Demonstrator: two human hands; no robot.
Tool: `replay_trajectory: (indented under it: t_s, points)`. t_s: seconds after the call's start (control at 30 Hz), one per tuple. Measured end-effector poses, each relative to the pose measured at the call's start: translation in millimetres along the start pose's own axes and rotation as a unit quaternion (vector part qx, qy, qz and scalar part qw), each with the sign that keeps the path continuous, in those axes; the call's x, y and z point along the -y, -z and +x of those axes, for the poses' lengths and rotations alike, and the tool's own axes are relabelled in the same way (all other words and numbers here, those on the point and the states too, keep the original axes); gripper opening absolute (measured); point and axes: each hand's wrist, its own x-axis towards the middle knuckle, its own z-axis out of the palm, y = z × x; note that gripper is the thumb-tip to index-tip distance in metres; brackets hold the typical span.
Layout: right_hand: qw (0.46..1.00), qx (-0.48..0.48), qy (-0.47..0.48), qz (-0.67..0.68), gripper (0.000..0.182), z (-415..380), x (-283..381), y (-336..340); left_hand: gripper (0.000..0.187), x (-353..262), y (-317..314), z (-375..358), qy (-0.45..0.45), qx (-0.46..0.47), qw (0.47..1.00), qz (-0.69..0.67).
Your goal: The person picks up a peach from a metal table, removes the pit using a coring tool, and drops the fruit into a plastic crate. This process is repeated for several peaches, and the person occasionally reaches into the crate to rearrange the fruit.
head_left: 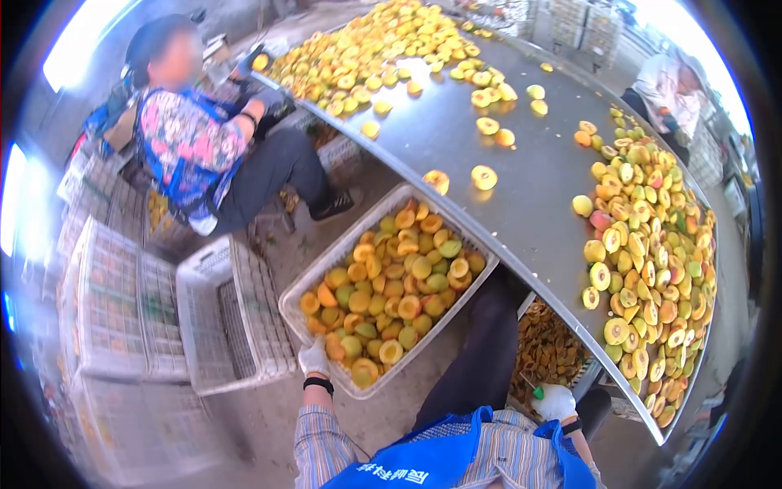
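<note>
My left hand [314, 357], in a white glove, grips the near left corner of a white plastic crate [287, 306]. The crate is tilted slightly and full of halved peaches [391, 277], yellow to green and orange. My right hand [555, 403], also gloved, is closed around a small tool with a green handle [538, 393] and a thin metal shaft. It is beside my knee, above a bin of brownish peach scraps [550, 350] under the table edge. Its fingertips are partly hidden.
A metal table [538, 204] holds a heap of halved peaches [652, 269] at right and another [391, 49] at the far end. A co-worker [195, 138] sits at left, another [672, 94] at far right. White crates [232, 310] stand on the floor at left.
</note>
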Motion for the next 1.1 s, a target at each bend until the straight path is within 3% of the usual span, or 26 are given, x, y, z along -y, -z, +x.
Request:
replay_trajectory:
  t_s: [0.07,0.17,0.2,0.27,0.4,0.53,0.6,0.67,0.73,0.8,0.83,0.93,0.97,1.1]
  points:
    - [1.000,-0.001,-0.017,0.011,0.032,-2.3,-1.6,-1.0,0.025,-6.3,-12.1,10.9,-0.046,-0.067,0.996,0.042]
    - [0.999,0.009,0.007,0.031,0.033,-3.0,-11.2,-7.5,0.010,4.4,-5.1,13.7,-0.013,-0.011,0.999,-0.038]
    - [0.999,0.020,0.017,0.025,0.033,-3.1,-12.0,-6.7,0.018,15.1,0.3,27.7,-0.011,0.035,0.996,-0.085]
    - [0.999,0.016,0.025,0.041,0.033,-1.6,-13.9,-4.4,0.030,-13.1,-6.1,0.0,0.079,0.074,0.984,-0.141]
    - [0.998,-0.007,0.027,0.054,0.031,-8.0,-33.2,-21.5,0.030,-19.1,-13.4,-7.0,0.112,0.026,0.993,-0.027]
    - [0.997,-0.035,0.039,0.064,0.031,-10.9,-25.0,-13.3,0.030,19.0,6.6,-64.4,0.198,0.075,0.971,-0.109]
    - [0.999,0.004,0.016,0.045,0.031,-4.0,-14.8,-10.6,0.034,54.4,2.4,-72.4,0.145,0.060,0.981,-0.112]
    - [0.998,0.044,0.029,0.020,0.031,0.2,-17.3,-16.9,0.037,53.5,4.3,-73.5,0.169,0.067,0.975,-0.130]
    - [0.998,0.051,0.008,0.023,0.031,6.5,-7.5,-12.1,0.040,25.2,-9.0,-73.4,0.169,0.082,0.972,-0.141]
    - [0.998,0.046,-0.009,0.045,0.030,-2.6,-13.4,-4.9,0.041,9.3,-17.8,-92.7,0.193,0.056,0.976,-0.083]
    - [0.999,0.015,-0.012,0.042,0.029,-3.6,-20.3,-10.8,0.042,-14.4,-24.7,-111.1,0.159,0.057,0.986,-0.010]
    - [0.999,-0.017,-0.009,0.046,0.027,-12.4,-23.9,-14.9,0.043,-2.6,-7.5,-88.4,0.182,0.132,0.965,-0.134]
    - [0.998,0.035,-0.035,0.042,0.027,-12.3,-17.1,-6.5,0.043,12.9,-10.5,-76.3,0.187,0.137,0.963,-0.136]
    - [0.999,0.028,-0.023,0.033,0.031,-6.3,-17.3,-13.8,0.043,20.6,-11.7,-82.5,0.197,0.078,0.967,-0.143]
